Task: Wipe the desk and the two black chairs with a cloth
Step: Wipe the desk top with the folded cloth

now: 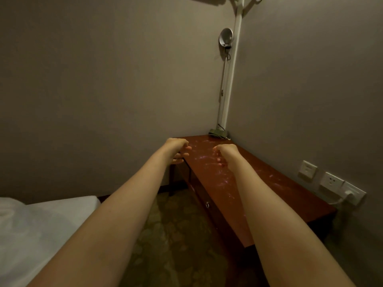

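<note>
Reddish-brown glossy wood, the desk [279,189] is a long, narrow slab running along the wall on my right into the corner, its top speckled with pale, dusty smears and a small round knob [207,205] on its dark front. My left hand [176,150] hangs at the far left corner, my right hand [226,155] over the top; they are apart, fingers loosely curled, holding nothing. A slim lamp [226,38] with a round metal shade rises from the far end. Square white sockets [331,181] sit on the matte wall. A smooth white bed [41,220] lies left, over patterned carpet [176,235].
</note>
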A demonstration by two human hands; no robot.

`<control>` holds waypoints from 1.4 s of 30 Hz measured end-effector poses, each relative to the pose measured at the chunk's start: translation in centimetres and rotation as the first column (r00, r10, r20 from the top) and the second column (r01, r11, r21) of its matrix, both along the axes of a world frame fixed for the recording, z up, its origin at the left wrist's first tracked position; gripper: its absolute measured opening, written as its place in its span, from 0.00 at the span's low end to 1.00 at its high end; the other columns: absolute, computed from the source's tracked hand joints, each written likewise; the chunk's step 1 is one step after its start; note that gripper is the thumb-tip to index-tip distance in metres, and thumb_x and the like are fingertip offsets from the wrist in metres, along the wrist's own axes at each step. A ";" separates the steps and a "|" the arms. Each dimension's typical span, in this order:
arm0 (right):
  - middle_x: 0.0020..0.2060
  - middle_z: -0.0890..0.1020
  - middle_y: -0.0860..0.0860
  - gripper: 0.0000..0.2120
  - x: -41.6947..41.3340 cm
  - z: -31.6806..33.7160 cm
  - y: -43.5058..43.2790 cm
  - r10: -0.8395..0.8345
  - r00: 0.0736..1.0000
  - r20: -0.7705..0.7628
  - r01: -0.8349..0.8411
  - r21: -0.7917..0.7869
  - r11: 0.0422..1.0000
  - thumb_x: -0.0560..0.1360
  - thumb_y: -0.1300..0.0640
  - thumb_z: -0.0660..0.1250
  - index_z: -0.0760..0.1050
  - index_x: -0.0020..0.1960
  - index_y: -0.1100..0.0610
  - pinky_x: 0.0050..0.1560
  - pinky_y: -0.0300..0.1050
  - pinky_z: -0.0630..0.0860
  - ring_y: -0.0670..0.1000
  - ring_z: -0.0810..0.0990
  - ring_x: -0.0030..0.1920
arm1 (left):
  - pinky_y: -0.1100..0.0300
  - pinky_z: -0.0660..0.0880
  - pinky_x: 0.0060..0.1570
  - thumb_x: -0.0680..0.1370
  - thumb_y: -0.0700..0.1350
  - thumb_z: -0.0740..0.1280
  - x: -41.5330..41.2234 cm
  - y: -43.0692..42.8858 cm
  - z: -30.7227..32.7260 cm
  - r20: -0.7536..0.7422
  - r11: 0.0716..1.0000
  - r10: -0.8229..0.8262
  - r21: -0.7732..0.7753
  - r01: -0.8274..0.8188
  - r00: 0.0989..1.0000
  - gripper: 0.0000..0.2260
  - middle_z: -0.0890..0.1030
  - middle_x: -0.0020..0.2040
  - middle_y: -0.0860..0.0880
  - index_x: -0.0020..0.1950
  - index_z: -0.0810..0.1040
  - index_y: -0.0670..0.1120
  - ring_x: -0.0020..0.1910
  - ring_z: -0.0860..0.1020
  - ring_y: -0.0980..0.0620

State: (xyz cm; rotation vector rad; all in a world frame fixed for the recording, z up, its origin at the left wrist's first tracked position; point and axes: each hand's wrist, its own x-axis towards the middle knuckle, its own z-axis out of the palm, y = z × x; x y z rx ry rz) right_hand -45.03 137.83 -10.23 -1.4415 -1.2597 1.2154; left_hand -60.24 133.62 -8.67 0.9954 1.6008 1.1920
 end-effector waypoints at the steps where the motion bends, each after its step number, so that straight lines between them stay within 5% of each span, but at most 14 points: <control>1: 0.31 0.73 0.53 0.06 -0.5 -0.3 1.1 -0.004 1.000 0.001 0.004 -0.009 1.000 0.76 0.65 0.60 0.75 0.51 0.63 0.29 0.42 0.65 0.49 0.68 0.27 | 0.61 0.69 0.34 0.78 0.43 0.60 -0.4 1.2 -0.2 0.000 1.000 -0.001 -0.009 0.001 1.000 0.05 0.79 0.39 0.54 0.44 0.73 0.47 0.33 0.75 0.56; 13: 0.29 0.72 0.52 0.07 -5.0 -3.2 19.8 -0.035 0.999 0.011 0.036 -0.044 0.998 0.76 0.65 0.59 0.75 0.49 0.62 0.28 0.41 0.65 0.49 0.68 0.27 | 0.61 0.70 0.34 0.78 0.42 0.60 -5.4 19.8 -2.9 0.017 0.999 -0.051 -0.019 0.051 0.999 0.06 0.79 0.42 0.52 0.54 0.73 0.45 0.36 0.75 0.55; 18: 0.32 0.73 0.53 0.07 -6.2 -2.5 29.0 -0.048 0.999 0.010 0.048 -0.035 0.998 0.76 0.65 0.59 0.75 0.51 0.63 0.29 0.43 0.66 0.50 0.68 0.28 | 0.60 0.68 0.31 0.79 0.41 0.60 -6.8 29.3 -2.2 0.047 0.997 -0.075 0.017 0.075 0.996 0.06 0.78 0.42 0.50 0.43 0.72 0.45 0.34 0.74 0.54; 30: 0.38 0.76 0.54 0.06 -9.8 -5.3 46.4 -0.115 0.990 0.082 0.122 -0.095 0.988 0.77 0.63 0.60 0.75 0.44 0.60 0.32 0.42 0.67 0.49 0.70 0.29 | 0.59 0.70 0.33 0.78 0.39 0.60 -10.6 48.2 -5.2 0.062 0.990 -0.133 -0.044 0.136 0.989 0.07 0.80 0.41 0.51 0.41 0.74 0.46 0.35 0.75 0.54; 37: 0.43 0.77 0.56 0.09 -12.6 -6.4 57.0 -0.222 0.973 0.062 0.227 -0.080 0.971 0.77 0.63 0.60 0.75 0.55 0.62 0.28 0.42 0.66 0.50 0.72 0.30 | 0.61 0.67 0.32 0.78 0.40 0.60 -14.5 60.5 -4.6 0.029 0.970 -0.241 -0.024 0.241 0.970 0.09 0.79 0.44 0.49 0.38 0.71 0.45 0.32 0.74 0.54; 42: 0.36 0.77 0.54 0.09 -14.6 -6.2 63.9 -0.319 0.947 0.046 0.322 -0.106 0.941 0.78 0.63 0.60 0.74 0.56 0.63 0.30 0.42 0.65 0.50 0.74 0.30 | 0.61 0.68 0.33 0.78 0.40 0.60 -17.1 69.2 -3.7 -0.009 0.950 -0.312 -0.025 0.312 0.950 0.08 0.79 0.45 0.50 0.39 0.71 0.45 0.34 0.74 0.53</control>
